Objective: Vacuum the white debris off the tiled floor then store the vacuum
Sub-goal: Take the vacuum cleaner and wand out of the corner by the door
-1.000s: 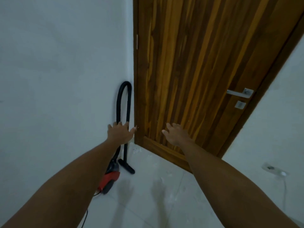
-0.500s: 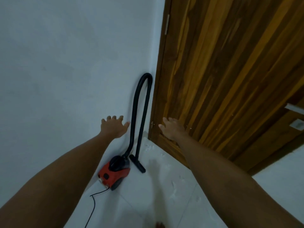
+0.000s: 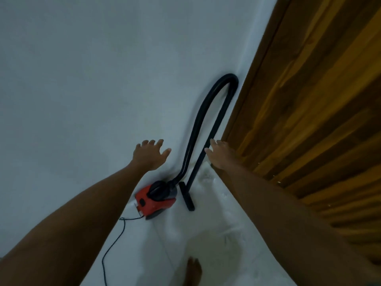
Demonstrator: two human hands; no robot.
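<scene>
A small red and black vacuum [image 3: 157, 199] sits on the white tiled floor [image 3: 216, 240] in the corner by the wall. Its black hose [image 3: 208, 112] loops up against the wall and comes down as a rigid tube to a black floor nozzle [image 3: 187, 196]. My left hand [image 3: 150, 155] is stretched out, fingers spread, left of the hose and holding nothing. My right hand [image 3: 219, 154] reaches forward with straight fingers right beside the tube, fingertips at or just short of it. White debris [image 3: 208, 176] lies along the foot of the door.
A wooden door [image 3: 309, 112] fills the right side, close to my right arm. The plain white wall [image 3: 92, 79] takes the left. The vacuum's black power cord [image 3: 115, 242] trails over the floor toward me. My bare foot [image 3: 192, 271] shows at the bottom.
The view has swung left and down, so the door handle is out of sight. Both hands have come closer to the hose, the right one now next to the tube.
</scene>
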